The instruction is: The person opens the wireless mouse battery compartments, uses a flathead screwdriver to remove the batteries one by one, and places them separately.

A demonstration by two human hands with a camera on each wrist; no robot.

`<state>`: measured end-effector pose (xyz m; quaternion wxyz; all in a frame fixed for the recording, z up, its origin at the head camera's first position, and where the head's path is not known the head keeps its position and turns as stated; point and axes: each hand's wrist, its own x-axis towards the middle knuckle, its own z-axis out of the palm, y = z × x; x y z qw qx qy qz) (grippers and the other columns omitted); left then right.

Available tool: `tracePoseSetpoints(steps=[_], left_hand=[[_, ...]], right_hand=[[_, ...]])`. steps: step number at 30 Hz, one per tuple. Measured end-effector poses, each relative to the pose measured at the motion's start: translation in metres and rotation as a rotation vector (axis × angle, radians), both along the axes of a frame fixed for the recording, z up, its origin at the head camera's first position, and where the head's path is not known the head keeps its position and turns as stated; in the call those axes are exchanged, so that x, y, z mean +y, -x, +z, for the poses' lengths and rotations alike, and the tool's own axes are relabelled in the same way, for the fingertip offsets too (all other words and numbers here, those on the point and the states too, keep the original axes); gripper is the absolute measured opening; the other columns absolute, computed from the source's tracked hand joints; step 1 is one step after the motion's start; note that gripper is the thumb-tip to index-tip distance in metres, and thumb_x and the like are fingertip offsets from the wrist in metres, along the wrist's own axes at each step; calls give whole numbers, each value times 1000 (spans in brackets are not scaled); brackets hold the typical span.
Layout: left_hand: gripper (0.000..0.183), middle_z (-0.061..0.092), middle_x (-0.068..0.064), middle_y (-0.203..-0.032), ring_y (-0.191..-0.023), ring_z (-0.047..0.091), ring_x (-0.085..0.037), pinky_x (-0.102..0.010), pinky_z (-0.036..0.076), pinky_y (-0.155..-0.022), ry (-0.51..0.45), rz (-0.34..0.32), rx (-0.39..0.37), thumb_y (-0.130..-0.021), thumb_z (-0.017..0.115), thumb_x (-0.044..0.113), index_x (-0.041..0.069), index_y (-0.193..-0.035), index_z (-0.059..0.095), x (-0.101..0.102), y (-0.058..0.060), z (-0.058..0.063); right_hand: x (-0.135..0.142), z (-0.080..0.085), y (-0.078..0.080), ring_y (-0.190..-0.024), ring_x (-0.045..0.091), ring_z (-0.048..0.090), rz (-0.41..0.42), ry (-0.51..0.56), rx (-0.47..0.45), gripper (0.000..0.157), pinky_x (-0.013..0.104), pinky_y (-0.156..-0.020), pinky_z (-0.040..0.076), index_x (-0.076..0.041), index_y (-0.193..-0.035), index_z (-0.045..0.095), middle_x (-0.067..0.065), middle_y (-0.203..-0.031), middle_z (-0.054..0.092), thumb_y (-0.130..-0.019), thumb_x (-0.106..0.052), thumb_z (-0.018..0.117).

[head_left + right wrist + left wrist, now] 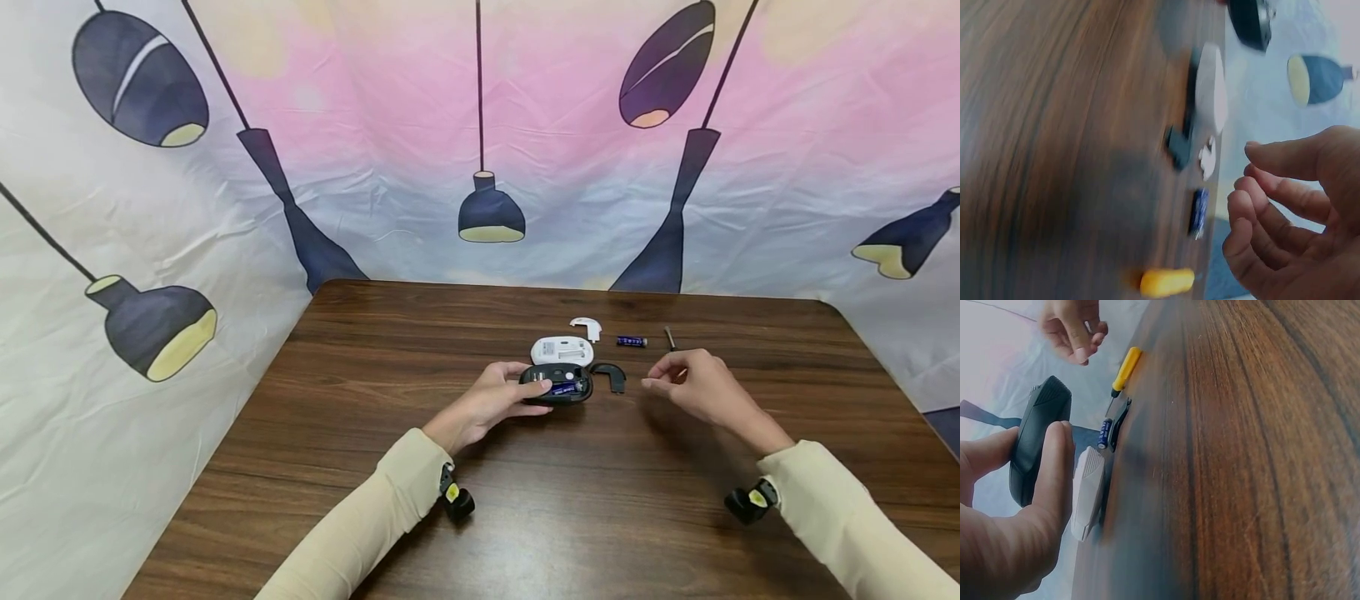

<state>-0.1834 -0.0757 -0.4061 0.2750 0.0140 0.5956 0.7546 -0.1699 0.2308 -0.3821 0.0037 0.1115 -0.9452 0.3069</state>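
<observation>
My left hand [483, 402] grips a black computer mouse [557, 372] above the table, its underside facing up and the thumb lying across it. A blue battery [564, 389] shows in the mouse's uncovered compartment. Just behind is a white mouse [552, 347], upside down on the wood with its compartment uncovered. My right hand [701, 385] hovers to the right, fingers loosely bent and nothing between them. Nearest to it lies a screwdriver with a yellow handle [1127, 370]; in the head view the hand hides most of it.
A black battery cover [617, 377] lies to the right of the mice. Farther back are a white cover [589, 326] and a loose blue battery [632, 342]. The brown wooden table [420, 333] meets a printed cloth [412, 225] at its far edge.
</observation>
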Motion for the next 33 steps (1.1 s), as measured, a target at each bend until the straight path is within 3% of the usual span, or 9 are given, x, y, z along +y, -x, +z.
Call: tracePoseSetpoints(steps=[7, 18, 25, 33], left_hand=[[54, 51, -29, -135, -115, 63, -35, -44, 59, -95, 10, -3, 1, -97, 65, -1, -14, -143, 39, 0, -1, 2], [56, 52, -28, -132, -108, 66, -34, -41, 61, -92, 18, 4, 4, -97, 66, 0, -15, -143, 37, 2, 0, 0], [52, 54, -27, -129, -106, 67, -32, -39, 62, -90, 18, -4, 15, -97, 65, 0, -15, -141, 40, 3, 0, 1], [52, 54, -27, -132, -111, 65, -35, -39, 62, -90, 24, -15, 16, -98, 64, -1, -15, -141, 41, 3, 1, 0]], right_hand=[[-23, -1, 0, -69, 11, 59, 121, 96, 94, 5, 23, -56, 50, -6, -95, 78, 2, -84, 70, -92, -9, 76], [-50, -9, 8, -72, 9, 57, 291, 259, 242, 16, 20, -56, 52, -9, -97, 81, -5, -88, 68, -83, -1, 82], [-61, -16, 8, -64, 10, 48, 301, 281, 234, 19, 21, -50, 42, -7, -102, 81, -1, -92, 66, -83, -4, 83], [-64, -23, 9, -70, 8, 51, 345, 305, 305, 19, 21, -53, 45, -5, -98, 82, -3, -91, 65, -79, -1, 85]])
